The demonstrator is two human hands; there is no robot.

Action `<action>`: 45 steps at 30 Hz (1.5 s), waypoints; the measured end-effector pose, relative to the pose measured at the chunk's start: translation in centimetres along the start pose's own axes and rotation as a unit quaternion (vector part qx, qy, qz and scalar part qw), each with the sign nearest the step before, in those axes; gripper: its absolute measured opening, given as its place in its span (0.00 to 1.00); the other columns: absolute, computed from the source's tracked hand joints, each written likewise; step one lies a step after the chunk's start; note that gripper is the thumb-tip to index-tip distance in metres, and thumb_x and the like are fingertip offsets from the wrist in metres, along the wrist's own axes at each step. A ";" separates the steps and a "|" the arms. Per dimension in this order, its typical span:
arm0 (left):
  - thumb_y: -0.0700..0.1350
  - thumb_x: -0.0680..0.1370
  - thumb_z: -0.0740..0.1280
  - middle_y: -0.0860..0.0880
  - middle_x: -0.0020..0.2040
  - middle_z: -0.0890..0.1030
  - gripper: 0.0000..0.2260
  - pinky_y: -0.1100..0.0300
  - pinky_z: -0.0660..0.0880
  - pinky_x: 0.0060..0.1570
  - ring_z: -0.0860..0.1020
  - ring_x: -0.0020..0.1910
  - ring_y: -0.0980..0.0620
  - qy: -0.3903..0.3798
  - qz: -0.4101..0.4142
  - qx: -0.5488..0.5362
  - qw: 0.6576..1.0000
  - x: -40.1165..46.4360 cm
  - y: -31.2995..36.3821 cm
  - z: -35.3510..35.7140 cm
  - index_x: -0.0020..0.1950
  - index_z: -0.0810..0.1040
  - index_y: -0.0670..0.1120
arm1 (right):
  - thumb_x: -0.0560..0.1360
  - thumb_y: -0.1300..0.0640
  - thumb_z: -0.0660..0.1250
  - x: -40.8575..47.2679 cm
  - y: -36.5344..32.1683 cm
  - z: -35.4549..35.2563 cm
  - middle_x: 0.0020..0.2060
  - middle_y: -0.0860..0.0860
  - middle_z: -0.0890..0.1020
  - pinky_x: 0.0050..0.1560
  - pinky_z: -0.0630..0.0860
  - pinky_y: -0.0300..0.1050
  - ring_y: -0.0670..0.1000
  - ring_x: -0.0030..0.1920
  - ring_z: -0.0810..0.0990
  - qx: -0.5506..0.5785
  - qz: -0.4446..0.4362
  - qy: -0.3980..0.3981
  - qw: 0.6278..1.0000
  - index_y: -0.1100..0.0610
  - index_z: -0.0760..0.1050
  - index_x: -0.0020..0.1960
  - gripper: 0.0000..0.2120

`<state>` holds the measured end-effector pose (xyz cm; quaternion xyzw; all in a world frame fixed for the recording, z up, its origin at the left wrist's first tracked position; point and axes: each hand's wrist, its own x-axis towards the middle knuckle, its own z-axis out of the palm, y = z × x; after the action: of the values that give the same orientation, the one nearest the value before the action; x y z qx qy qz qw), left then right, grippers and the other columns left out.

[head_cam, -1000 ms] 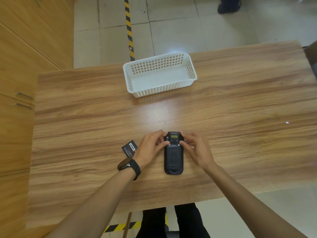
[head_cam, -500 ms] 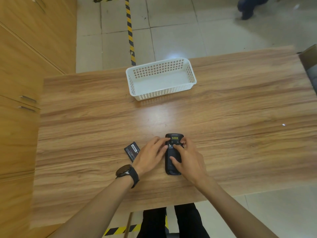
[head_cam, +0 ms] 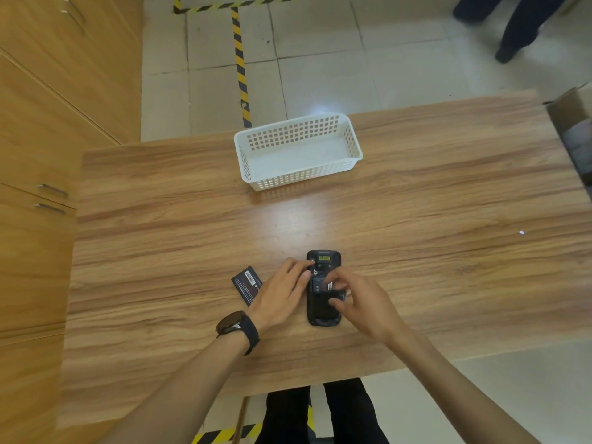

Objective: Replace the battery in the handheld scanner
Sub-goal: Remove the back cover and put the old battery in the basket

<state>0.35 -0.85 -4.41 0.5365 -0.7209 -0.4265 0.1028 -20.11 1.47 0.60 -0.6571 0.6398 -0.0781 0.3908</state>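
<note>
The black handheld scanner [head_cam: 324, 259] lies back side up on the wooden table [head_cam: 448, 203], near its front edge. My left hand [head_cam: 282, 293] steadies the scanner, fingertips on its upper left side. My right hand [head_cam: 362, 302] pinches the black battery cover [head_cam: 320, 308] between thumb and fingers. The cover sits shifted toward the scanner's lower end, and part of the compartment with a label [head_cam: 318, 283] shows above it. A loose black battery [head_cam: 246, 285] with a barcode label lies flat just left of my left hand.
A white perforated basket [head_cam: 299, 176] stands at the far middle of the table with nothing in it. Wooden cabinets [head_cam: 48, 123] line the left side. A cardboard box [head_cam: 573, 123] sits off the right edge. Another person's legs [head_cam: 519, 24] stand on the tiled floor beyond.
My right hand moved from the scanner's top right onto its back and took hold of the cover, which has come away and exposes the compartment. The left hand stayed put.
</note>
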 end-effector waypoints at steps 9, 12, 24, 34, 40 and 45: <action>0.59 0.85 0.49 0.52 0.65 0.73 0.24 0.51 0.80 0.55 0.77 0.58 0.55 -0.006 -0.013 -0.008 1.000 -0.2 0.1 0.4 0.75 0.69 0.50 | 0.71 0.58 0.74 -2.5 2.6 -4.6 0.41 0.38 0.85 0.46 0.82 0.47 0.40 0.44 0.83 0.017 -0.041 0.069 0.997 0.47 0.83 0.47 0.07; 0.61 0.84 0.48 0.52 0.63 0.73 0.26 0.52 0.79 0.56 0.77 0.57 0.55 -0.006 -0.014 -0.015 1.000 -0.3 0.0 0.6 0.76 0.68 0.50 | 0.69 0.60 0.77 -2.5 5.5 -6.1 0.42 0.40 0.85 0.44 0.82 0.48 0.42 0.43 0.84 -0.001 -0.030 0.145 0.989 0.49 0.85 0.46 0.08; 0.57 0.86 0.52 0.52 0.63 0.71 0.23 0.58 0.77 0.51 0.76 0.53 0.56 -0.006 -0.022 -0.016 1.000 -0.6 -0.2 0.9 0.78 0.66 0.50 | 0.69 0.62 0.78 -3.4 14.8 -4.2 0.52 0.52 0.86 0.35 0.70 0.37 0.54 0.41 0.86 -0.193 -0.038 0.189 0.962 0.56 0.87 0.48 0.09; 0.58 0.85 0.56 0.49 0.70 0.67 0.25 0.60 0.81 0.52 0.78 0.53 0.56 -0.006 -0.010 -0.013 1.000 -0.7 -0.3 0.9 0.80 0.65 0.51 | 0.67 0.67 0.75 -3.1 12.9 -3.7 0.57 0.52 0.82 0.35 0.80 0.47 0.55 0.52 0.83 -0.183 -0.025 0.155 0.970 0.55 0.84 0.49 0.13; 0.59 0.82 0.63 0.54 0.84 0.49 0.30 0.60 0.81 0.50 0.78 0.57 0.56 -0.009 0.014 0.030 0.999 -1.4 -0.5 1.1 0.83 0.58 0.54 | 0.76 0.53 0.69 -1.1 7.1 -1.9 0.57 0.46 0.79 0.30 0.75 0.42 0.46 0.44 0.81 -0.170 -0.106 0.057 0.978 0.49 0.78 0.61 0.14; 0.60 0.77 0.71 0.63 0.83 0.46 0.40 0.58 0.75 0.63 0.67 0.76 0.54 -0.021 0.034 0.055 0.998 -1.6 -0.2 0.6 0.83 0.56 0.52 | 0.73 0.42 0.71 0.4 4.8 0.2 0.67 0.48 0.71 0.39 0.81 0.41 0.42 0.54 0.76 -0.181 -0.137 0.000 0.974 0.50 0.68 0.73 0.32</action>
<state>0.78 0.81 -4.38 0.5070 -0.7634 -0.3936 0.0722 -23.69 1.78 -2.63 -0.7985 0.5471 -0.0136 0.2507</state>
